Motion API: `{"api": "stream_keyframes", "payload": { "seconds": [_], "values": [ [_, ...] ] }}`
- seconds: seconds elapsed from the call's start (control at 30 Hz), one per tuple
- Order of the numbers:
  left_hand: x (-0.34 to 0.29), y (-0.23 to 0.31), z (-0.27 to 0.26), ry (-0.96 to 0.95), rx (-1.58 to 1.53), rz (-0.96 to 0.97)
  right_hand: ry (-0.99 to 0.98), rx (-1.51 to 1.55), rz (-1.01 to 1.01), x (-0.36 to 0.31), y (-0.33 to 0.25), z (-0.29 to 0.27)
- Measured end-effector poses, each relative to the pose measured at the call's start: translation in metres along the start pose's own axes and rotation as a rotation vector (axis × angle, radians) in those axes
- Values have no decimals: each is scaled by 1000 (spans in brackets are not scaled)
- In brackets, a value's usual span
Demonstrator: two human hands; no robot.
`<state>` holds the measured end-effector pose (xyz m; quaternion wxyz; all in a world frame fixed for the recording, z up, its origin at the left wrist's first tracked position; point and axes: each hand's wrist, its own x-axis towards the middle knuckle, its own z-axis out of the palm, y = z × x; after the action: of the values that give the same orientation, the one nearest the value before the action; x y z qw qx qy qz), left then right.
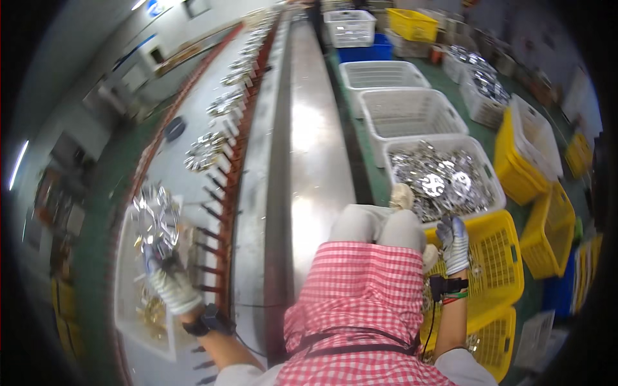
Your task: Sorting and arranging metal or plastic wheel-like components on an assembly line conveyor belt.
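My left hand (168, 280), in a white glove with a grey palm, is closed around a bunch of shiny metal pieces (156, 219). It is over a white plastic basket (122, 302) on the left-hand table, with gold-coloured pieces (152, 314) lying inside. My right hand (454, 244), gloved the same way, is above a yellow basket (512, 257). Its fingers look apart and nothing shows in them. Just ahead of that hand, a white basket (496, 186) is heaped with shiny metal pieces (438, 180), some of them round and cut out.
Clusters of metal pieces (206, 151) line the table beside a row of dark pegs (215, 199). A long steel surface (315, 154) runs ahead of me. White baskets (412, 103) and stacked yellow baskets (518, 151) stand on the right. A round black object (174, 128) lies on the table.
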<state>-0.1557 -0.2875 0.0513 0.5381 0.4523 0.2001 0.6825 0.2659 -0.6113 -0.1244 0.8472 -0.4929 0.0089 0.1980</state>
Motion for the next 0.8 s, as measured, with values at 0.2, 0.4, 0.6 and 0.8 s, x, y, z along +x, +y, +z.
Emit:
{"api": "stream_keyframes", "payload": {
  "seconds": [0.2,0.4,0.6,0.8],
  "values": [
    [59,-31,5,-84,-506,-222,-704,-174,28,-4,-45,194],
    [103,-97,12,438,-433,-402,-1071,-275,55,-29,-38,287],
    [101,-107,-6,238,-322,-387,-1195,-191,276,-62,39,344],
    [62,-82,-23,182,-154,-181,-1274,-67,346,-126,77,414]
  ]
}}
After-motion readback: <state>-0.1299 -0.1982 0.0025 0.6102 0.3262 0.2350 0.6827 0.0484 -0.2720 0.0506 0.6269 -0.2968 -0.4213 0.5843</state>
